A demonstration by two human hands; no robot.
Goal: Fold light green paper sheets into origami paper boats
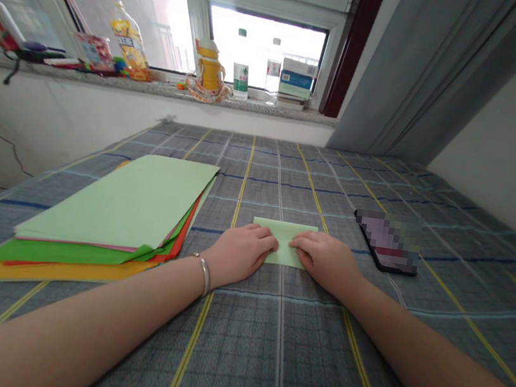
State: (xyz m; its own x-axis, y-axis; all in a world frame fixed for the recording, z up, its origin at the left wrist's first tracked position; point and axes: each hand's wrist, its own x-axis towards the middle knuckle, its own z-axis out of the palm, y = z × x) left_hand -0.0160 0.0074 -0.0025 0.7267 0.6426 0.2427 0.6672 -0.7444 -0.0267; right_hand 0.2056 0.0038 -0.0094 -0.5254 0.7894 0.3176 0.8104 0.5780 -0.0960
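My left hand [246, 251] and right hand [328, 261] meet over a small piece of light green paper [283, 246] lying on the grey plaid cloth [237, 344], straight in front of me. My left fingers [268, 233] are bent and drawn close together, resting on the paper's left part; my right fingers are curled in the same way at its right part, the tips facing my left ones with a strip of paper showing between. I can't tell whether I have the paper pinched between thumb and fingers or only pressed down. A narrow paler band runs along its far edge, from one corner to the other.

I have a silver bracelet [204, 274] around my left wrist. Beyond that arm, to my left, lies a loose stack of coloured paper [117, 202], light green on top, with brighter green, red and orange edges poking out beneath. To my right, well apart from the stack, a dark-edged smartphone [386, 240] lies flat on the cloth, its screen blurred out.

Past the cloth, a stone windowsill [269, 110] carries an orange drink bottle [130, 41], a yellow drinking bottle [209, 73], two clear bottles [241, 79] and some stacked boxes [297, 78].
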